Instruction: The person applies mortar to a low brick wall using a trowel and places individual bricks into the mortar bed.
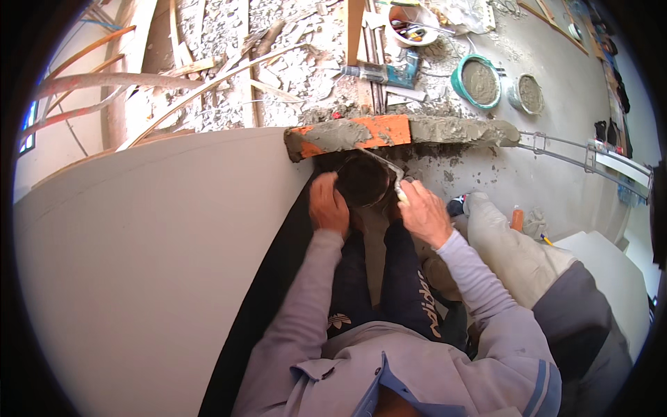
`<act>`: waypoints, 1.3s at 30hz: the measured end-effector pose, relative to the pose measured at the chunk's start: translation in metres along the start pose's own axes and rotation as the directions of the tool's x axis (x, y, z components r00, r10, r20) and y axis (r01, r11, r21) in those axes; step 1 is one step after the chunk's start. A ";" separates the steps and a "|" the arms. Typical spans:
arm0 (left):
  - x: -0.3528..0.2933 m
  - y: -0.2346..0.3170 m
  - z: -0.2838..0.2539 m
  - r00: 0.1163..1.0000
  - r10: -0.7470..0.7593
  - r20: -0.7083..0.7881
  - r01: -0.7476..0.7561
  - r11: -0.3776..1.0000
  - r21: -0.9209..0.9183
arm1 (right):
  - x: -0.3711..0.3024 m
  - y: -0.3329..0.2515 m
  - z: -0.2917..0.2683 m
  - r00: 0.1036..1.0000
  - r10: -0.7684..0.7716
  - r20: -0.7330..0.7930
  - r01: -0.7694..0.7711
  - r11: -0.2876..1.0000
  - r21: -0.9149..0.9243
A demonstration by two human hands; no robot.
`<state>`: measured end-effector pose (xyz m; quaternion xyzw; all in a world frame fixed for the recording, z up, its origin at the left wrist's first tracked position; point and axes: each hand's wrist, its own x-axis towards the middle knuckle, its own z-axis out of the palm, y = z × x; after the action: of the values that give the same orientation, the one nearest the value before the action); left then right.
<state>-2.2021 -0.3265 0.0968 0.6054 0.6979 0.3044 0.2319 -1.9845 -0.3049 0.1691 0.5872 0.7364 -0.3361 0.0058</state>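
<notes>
A worker's right hand point(424, 214) grips a trowel point(398, 171) at the worker's 12 o'clock, near the mortar-smeared orange block point(385, 130). At 11, the left hand point(328, 203) curls beside a dark rounded object point(363, 182); I cannot tell if it grips. A turquoise bucket point(456, 82) holds grey mix point(481, 82) at 1.

We count one left grip point(328, 203) and one right grip point(425, 213), two in all, and one trowel point(390, 165). We find three buckets: one white bucket point(418, 40), one teal bucket point(456, 78), one grey bucket point(514, 97); two hold mortar point(480, 83). We see one drill point(379, 73), one other person point(514, 240) and at least two metal bars. Wood pieces point(353, 31) and rubble point(319, 83) are too many for us to count.
</notes>
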 end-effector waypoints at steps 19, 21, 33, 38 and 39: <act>0.033 -0.054 0.038 0.878 -0.149 0.454 -0.117 0.855 0.506 | 0.061 0.037 0.037 0.959 -0.178 -0.222 0.205 0.973 0.108; 0.033 -0.035 0.045 0.877 -0.136 0.460 -0.220 0.738 0.637 | 0.057 0.038 0.040 0.898 -0.225 -0.377 0.261 0.964 0.047; 0.056 0.007 0.064 0.812 -0.308 0.496 -0.184 0.671 0.718 | 0.058 0.050 0.057 0.969 -0.016 -0.247 0.042 0.994 0.102; 0.057 -0.013 0.063 0.817 -0.332 0.471 -0.188 0.618 0.763 | 0.029 0.049 0.067 0.881 0.057 -0.470 0.160 0.899 0.407; 0.058 -0.013 0.062 0.812 -0.345 0.470 -0.177 0.623 0.762 | 0.009 0.047 0.064 0.824 0.155 -0.545 0.156 0.862 0.482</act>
<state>-2.1774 -0.2612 0.0469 0.6712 0.6834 -0.2374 0.1616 -1.9711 -0.3252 0.0927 0.6402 0.5898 -0.3277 -0.3671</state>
